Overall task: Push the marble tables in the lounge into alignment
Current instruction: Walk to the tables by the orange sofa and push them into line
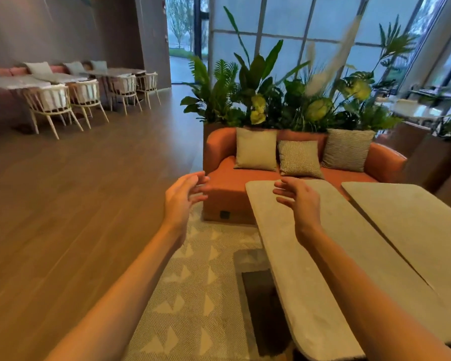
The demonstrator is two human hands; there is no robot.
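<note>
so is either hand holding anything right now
No. The left hand and right hand are open in the air, above the near table, touching nothing.

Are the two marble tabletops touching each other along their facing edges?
Apart. The head view shows a dark gap running the visible length between the left marble table and the right marble table, wider near the sofa.

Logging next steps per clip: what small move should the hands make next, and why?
Probably lower both hands onto the left table. The left hand and right hand hover open, touching nothing, and a wedge gap separates it from the right table.
</note>
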